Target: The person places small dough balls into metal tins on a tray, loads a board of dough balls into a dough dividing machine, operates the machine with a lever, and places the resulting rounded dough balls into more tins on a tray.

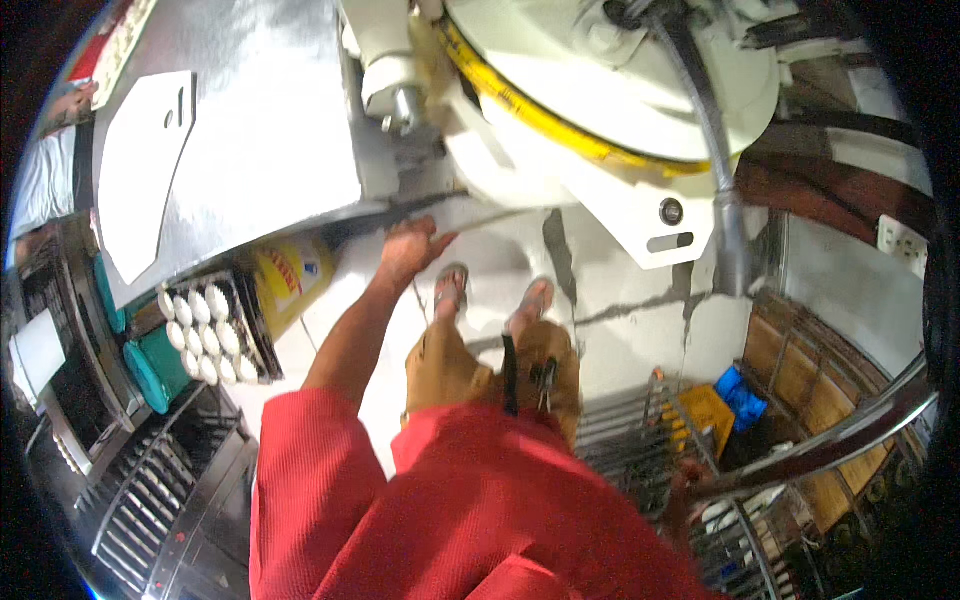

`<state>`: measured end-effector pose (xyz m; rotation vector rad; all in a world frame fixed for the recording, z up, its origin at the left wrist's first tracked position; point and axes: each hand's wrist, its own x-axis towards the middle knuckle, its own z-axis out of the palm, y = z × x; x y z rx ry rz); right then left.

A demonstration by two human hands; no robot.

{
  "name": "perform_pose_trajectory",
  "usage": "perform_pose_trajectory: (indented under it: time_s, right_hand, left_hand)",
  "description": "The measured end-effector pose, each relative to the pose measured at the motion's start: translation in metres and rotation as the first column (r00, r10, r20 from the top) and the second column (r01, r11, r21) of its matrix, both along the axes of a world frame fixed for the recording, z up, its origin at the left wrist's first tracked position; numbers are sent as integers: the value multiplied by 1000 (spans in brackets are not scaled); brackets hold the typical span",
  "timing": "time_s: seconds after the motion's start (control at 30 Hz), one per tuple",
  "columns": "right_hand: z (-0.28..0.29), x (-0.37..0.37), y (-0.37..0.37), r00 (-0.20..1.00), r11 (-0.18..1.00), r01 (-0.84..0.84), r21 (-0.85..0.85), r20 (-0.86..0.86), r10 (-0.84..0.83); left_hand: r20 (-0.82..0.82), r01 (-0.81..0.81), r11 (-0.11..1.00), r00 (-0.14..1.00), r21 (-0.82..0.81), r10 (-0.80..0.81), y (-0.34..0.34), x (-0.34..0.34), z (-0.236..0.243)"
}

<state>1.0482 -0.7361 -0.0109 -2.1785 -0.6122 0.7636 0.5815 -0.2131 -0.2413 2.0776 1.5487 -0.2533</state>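
Note:
My left hand (408, 252) reaches forward low beside the corner of a steel table (290, 110), over the pale tiled floor. Its thumb and fingertips stand apart, and I make out nothing held in them. A large white machine (600, 75) with a round top and a yellow band (560, 125) stands ahead to the right of this hand. Lower right, my right hand (684, 492) is dim and partly hidden by my red sleeve. It is at the near end of a shiny metal bar (820, 455); whether its fingers wrap the bar is unclear.
A tray of white paper baking cups (212, 330) and a yellow container (290, 278) stand by the table's left side. A white slotted panel (145, 170) lies on the table. Metal racks (150, 500) flank me, with a yellow crate (708, 415) and blue bag (740, 398) at right.

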Motion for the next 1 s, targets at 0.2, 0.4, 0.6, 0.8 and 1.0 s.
perform_pose_trajectory:
  time_s: [0.2,0.4,0.6,0.8,1.0]
  right_hand:
    - [-6,-8,19,1000,997,-4,-80,-13,3]
    - [50,-25,58,992,972,9,-233,-118,-38]
    - [122,-49,93,988,976,-68,-208,123,95]
    - [139,-80,46,997,996,73,-56,-29,-74]
    - [241,-120,-10,975,942,211,259,-122,-185]
  left_hand:
    - [2,-132,975,991,180,134,-9,15,4]
    - [-20,-67,941,997,333,78,-20,20,7]
    - [196,-247,955,957,166,213,-33,89,103]
    - [499,-333,917,846,217,189,-59,123,146]
    - [573,-97,778,733,621,-366,-36,8,249]
